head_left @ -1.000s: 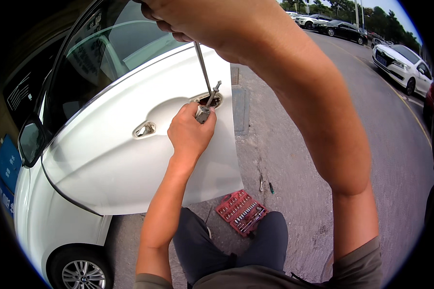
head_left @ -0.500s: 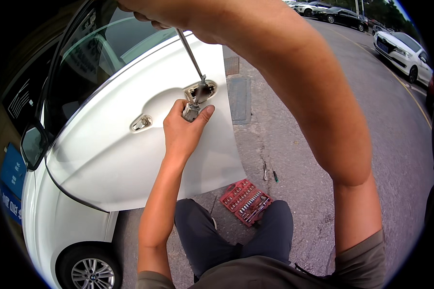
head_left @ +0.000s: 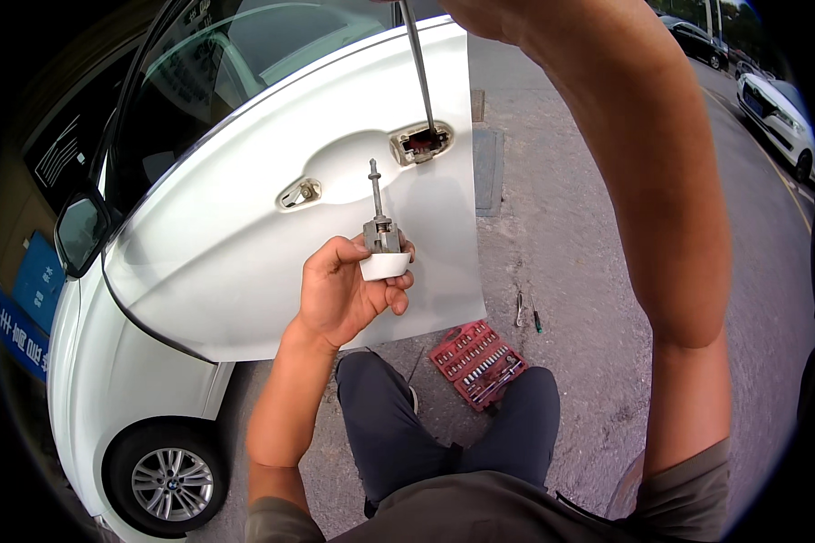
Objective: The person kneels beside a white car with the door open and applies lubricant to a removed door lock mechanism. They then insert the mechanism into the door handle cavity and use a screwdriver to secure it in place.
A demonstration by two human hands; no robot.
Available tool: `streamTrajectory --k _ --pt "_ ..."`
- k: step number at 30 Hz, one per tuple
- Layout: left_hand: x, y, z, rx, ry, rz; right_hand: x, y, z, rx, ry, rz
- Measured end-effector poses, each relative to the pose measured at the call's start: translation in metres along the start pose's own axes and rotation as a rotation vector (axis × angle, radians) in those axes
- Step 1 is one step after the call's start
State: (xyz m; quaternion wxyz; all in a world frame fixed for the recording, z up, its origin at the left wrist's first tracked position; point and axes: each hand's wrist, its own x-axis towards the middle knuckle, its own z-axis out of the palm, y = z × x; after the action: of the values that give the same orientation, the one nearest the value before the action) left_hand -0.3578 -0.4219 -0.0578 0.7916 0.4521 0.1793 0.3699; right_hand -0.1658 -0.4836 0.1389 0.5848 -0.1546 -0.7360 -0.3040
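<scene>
My left hand (head_left: 340,290) is closed on a car door lock cylinder (head_left: 383,237), gripping its body between thumb and fingers. A white painted cap (head_left: 385,265) forms its lower end, and a thin metal stem points up. At the top edge, my right hand (head_left: 484,16) is mostly cut off by the frame, at the upper part of a long metal rod (head_left: 417,68). The rod's tip sits inside the rear handle opening (head_left: 423,143) of the white car door (head_left: 244,262). Its upper end is out of view.
A smaller handle recess (head_left: 300,194) lies further forward on the door. On the pavement, a red socket set case (head_left: 453,362) lies by my knees, with a ratchet (head_left: 519,309) and a green-ended screwdriver (head_left: 536,319) nearby. Parked cars stand at far right.
My left hand has drawn the lock cylinder away from the rear opening, down toward me, and turned it cap-down. The rod's tip now shows in the opening. The view has shifted.
</scene>
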Motion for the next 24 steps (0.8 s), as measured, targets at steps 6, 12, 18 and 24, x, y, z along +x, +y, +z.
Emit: streamTrajectory --k 6,12,18,24 --pt "-0.006 0.0 0.004 0.106 0.006 0.034 0.003 -0.003 0.0 0.0 0.004 -0.012" --pt "-0.015 0.006 0.023 0.433 0.202 0.175 0.007 -0.002 -0.001 0.013 -0.021 0.007" --pt "-0.012 0.013 0.034 0.625 0.228 0.227 0.009 -0.004 -0.005 -0.025 -0.057 0.003" --pt "0.01 0.021 0.045 0.994 0.266 0.373 0.01 -0.004 0.002 -0.039 -0.04 -0.001"
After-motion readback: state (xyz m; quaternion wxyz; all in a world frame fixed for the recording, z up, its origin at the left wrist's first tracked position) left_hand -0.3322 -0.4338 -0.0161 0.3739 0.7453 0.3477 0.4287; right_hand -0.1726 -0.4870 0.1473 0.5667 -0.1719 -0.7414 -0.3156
